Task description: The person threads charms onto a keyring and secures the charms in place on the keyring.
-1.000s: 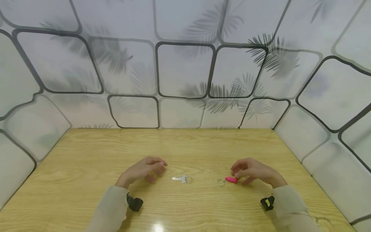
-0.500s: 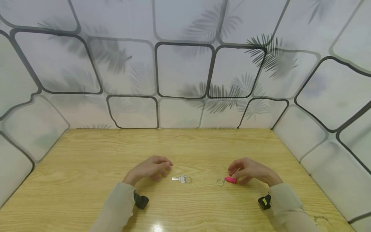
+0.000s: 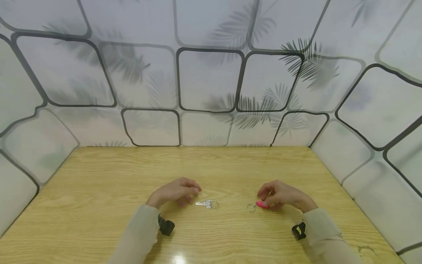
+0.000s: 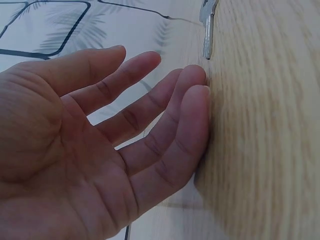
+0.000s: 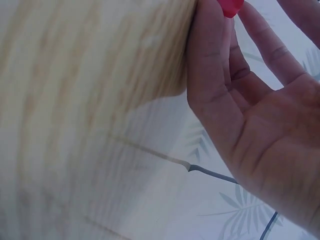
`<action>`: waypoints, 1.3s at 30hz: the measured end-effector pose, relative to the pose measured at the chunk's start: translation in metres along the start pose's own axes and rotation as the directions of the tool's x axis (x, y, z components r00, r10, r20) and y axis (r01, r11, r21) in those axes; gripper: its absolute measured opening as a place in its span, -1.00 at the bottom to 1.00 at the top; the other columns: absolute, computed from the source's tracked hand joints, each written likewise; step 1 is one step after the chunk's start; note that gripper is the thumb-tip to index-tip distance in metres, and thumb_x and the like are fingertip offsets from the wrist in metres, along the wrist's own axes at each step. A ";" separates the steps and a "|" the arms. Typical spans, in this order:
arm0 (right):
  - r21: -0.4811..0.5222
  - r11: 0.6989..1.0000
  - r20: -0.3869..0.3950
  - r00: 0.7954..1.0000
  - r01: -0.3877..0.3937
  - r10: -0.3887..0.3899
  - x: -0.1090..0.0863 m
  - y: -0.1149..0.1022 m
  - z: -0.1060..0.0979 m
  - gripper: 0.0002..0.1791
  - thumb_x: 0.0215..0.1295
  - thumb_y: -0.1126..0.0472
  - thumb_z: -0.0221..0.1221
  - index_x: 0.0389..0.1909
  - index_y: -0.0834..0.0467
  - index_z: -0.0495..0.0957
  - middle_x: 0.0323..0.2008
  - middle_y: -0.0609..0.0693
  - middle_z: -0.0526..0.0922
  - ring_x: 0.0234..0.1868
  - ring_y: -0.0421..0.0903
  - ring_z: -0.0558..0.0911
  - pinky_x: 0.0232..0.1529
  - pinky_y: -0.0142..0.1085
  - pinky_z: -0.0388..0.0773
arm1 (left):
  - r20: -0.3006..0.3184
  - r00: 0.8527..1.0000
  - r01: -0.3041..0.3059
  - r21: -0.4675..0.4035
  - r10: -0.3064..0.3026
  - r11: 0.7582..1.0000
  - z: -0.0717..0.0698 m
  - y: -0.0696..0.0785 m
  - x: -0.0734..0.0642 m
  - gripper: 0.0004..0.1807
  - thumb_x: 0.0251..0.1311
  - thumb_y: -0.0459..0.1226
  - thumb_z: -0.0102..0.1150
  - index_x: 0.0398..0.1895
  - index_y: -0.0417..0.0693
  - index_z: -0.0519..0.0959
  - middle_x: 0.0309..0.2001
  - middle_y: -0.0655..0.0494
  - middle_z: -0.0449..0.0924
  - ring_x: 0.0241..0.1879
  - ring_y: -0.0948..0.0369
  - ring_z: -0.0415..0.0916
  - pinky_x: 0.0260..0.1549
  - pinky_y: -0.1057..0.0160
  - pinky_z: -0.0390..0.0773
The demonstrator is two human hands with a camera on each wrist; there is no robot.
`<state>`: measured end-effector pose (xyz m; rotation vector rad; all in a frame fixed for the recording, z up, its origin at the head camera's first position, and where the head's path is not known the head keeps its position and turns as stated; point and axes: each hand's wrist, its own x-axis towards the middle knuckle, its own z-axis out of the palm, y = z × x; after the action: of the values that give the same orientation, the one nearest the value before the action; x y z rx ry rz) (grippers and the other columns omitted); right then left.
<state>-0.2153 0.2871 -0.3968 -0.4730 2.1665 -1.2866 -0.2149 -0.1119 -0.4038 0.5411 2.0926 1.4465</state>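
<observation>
A silver key (image 3: pixel 207 204) with a small split ring lies flat on the wooden table, its blade towards the left. Just left of it, my left hand (image 3: pixel 174 192) has loosely bent fingers and holds nothing; the left wrist view shows its little-finger side on the table, with the key (image 4: pixel 208 35) beyond the fingertips. Further right lies a small pink bullet-shaped fob (image 3: pixel 261 204) on a metal ring (image 3: pixel 251 208). My right hand (image 3: pixel 285 194) reaches over the fob, thumb tip in front of it. Between the right fingers shows a pink bit (image 5: pixel 231 7); no firm grip is visible.
The light wood table (image 3: pixel 138 165) runs back to a pale patterned wall (image 3: pixel 211 80), with more wall on both sides. Black wrist cameras (image 3: pixel 167 227) sit under both cuffs. A dark mark (image 3: pixel 366 250) shows at the table's front right.
My left hand has moved right, closer to the key. My right hand has shifted slightly left, its thumb now overlapping the pink fob. The key and fob stay where they were.
</observation>
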 end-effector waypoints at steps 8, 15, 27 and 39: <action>-0.032 0.999 -0.011 1.000 0.007 -0.008 0.002 0.001 0.002 -0.65 0.18 0.39 0.31 -0.03 0.46 0.56 -0.30 0.04 0.62 -0.31 -0.09 0.64 -0.36 -0.28 0.66 | 0.005 1.000 0.008 0.017 -0.008 1.000 0.003 0.003 0.003 -0.64 0.45 -0.29 0.09 0.15 -0.41 0.53 -0.19 -0.07 0.61 -0.31 0.17 0.60 -0.34 0.16 0.68; -0.022 1.000 -0.020 1.000 -0.002 0.001 0.003 0.000 0.005 -0.68 0.20 0.37 0.33 -0.06 0.44 0.57 -0.33 0.01 0.58 -0.34 -0.12 0.60 -0.38 -0.29 0.64 | 0.015 1.000 0.000 0.039 0.000 0.999 0.007 0.005 0.007 -0.66 0.45 -0.31 0.09 0.13 -0.39 0.54 -0.16 -0.08 0.60 -0.32 0.17 0.59 -0.34 0.17 0.67; -0.022 1.000 -0.024 1.000 0.003 -0.004 0.004 -0.005 0.009 -0.71 0.21 0.42 0.33 -0.09 0.46 0.58 -0.38 0.01 0.52 -0.40 -0.11 0.54 -0.43 -0.30 0.62 | 0.027 0.999 -0.044 0.120 0.041 0.992 0.016 0.008 0.016 -0.76 0.33 -0.44 0.14 0.00 -0.35 0.61 -0.50 0.11 0.50 -0.59 0.29 0.34 -0.57 0.36 0.40; -0.030 0.999 -0.022 1.000 0.012 -0.013 0.003 -0.004 0.008 -0.73 0.23 0.41 0.32 -0.09 0.45 0.59 -0.38 0.01 0.54 -0.38 -0.10 0.54 -0.41 -0.29 0.63 | 0.015 0.993 -0.118 0.229 0.118 0.966 0.020 0.009 0.022 -0.82 0.25 -0.53 0.20 -0.10 -0.38 0.64 -0.35 0.08 0.59 -0.59 0.33 0.31 -0.56 0.41 0.35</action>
<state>-0.2124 0.2778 -0.3972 -0.4866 2.2072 -1.2738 -0.2193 -0.0807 -0.4054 0.7671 2.2756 1.2726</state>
